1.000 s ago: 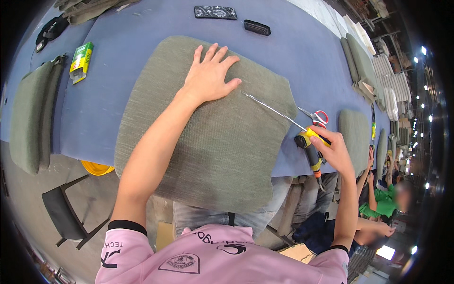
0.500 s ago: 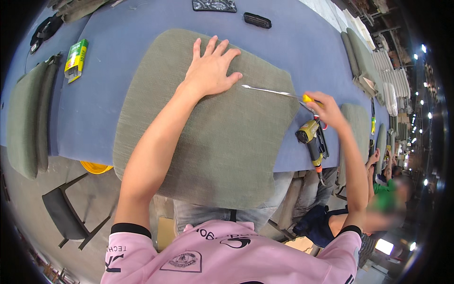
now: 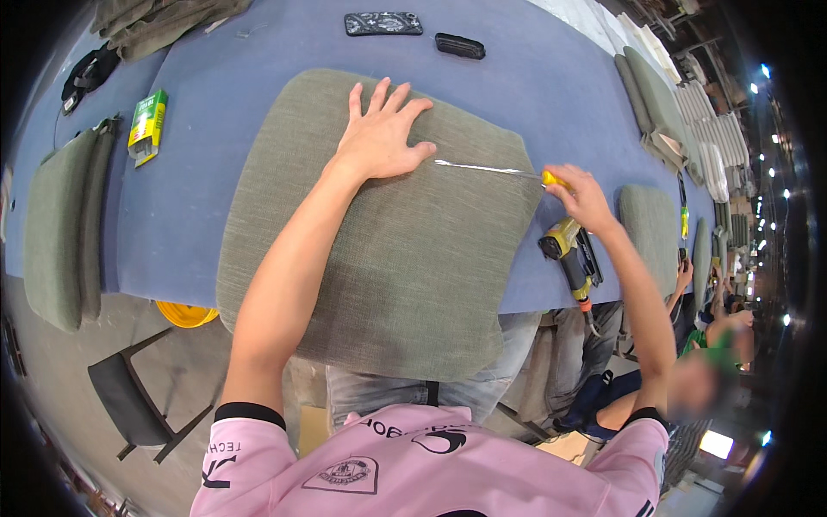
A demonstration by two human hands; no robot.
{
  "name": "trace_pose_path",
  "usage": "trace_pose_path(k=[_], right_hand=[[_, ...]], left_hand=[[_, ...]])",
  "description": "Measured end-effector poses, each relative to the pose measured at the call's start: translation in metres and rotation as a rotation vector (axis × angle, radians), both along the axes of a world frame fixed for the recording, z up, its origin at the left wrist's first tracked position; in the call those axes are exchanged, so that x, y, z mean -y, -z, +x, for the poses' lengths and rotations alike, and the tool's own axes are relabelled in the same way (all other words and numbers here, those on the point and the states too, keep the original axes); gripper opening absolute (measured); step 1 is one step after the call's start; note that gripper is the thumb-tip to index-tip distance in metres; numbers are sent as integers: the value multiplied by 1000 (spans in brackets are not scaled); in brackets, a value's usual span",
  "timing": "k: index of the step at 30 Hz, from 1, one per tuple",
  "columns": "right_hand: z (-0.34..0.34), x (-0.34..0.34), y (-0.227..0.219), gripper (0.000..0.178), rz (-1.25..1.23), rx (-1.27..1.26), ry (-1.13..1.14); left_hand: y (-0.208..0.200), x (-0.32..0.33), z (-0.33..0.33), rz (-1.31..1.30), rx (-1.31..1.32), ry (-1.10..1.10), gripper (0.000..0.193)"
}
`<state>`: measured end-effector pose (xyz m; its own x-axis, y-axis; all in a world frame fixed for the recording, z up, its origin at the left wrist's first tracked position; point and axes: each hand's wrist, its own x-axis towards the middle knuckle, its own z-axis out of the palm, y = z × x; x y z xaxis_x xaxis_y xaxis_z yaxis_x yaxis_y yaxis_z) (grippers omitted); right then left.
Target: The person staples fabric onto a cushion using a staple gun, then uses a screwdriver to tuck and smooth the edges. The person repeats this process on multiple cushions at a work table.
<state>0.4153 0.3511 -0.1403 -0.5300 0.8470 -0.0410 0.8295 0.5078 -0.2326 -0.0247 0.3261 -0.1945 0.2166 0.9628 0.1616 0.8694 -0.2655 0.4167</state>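
A large grey-green fabric cushion (image 3: pixel 396 258) lies flat on the blue table (image 3: pixel 534 95). My left hand (image 3: pixel 379 133) rests palm down on its far part, fingers spread. My right hand (image 3: pixel 586 196) grips the yellow handle of a long screwdriver (image 3: pixel 491 169), whose thin metal shaft lies across the cushion's far right corner, pointing toward my left hand. A yellow and black power tool (image 3: pixel 570 254) lies on the table just beneath my right hand.
More grey-green cushions lie at the left (image 3: pixel 60 224) and right (image 3: pixel 650 224) edges. A green and yellow box (image 3: pixel 146 127), a patterned phone (image 3: pixel 383 23) and a small black case (image 3: pixel 459 45) sit farther back. A dark chair (image 3: pixel 129 396) and a yellow ring (image 3: pixel 185 314) stand below the table.
My right hand has left the power tool on the table and moved up with the screwdriver, bringing its shaft flat over the cushion's corner. My left hand has stayed on the cushion.
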Motion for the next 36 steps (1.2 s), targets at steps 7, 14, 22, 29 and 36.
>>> trace_pose_path(k=[7, 14, 22, 29, 36], right_hand=[[3, -5, 25, 37, 393, -41, -121], [12, -14, -18, 48, -165, -145, 26], [-6, -23, -40, 53, -720, 40, 218], [-22, 5, -27, 46, -617, 111, 119], [-3, 39, 44, 30, 327, 177, 103]], left_hand=[[0, -2, 0, 2, 3, 14, 85], [-10, -1, 8, -65, -30, -39, 90], [-7, -2, 3, -83, -38, -16, 88], [-3, -1, -1, -63, -43, -20, 90], [-19, -1, 23, 21, -35, 110, 109]])
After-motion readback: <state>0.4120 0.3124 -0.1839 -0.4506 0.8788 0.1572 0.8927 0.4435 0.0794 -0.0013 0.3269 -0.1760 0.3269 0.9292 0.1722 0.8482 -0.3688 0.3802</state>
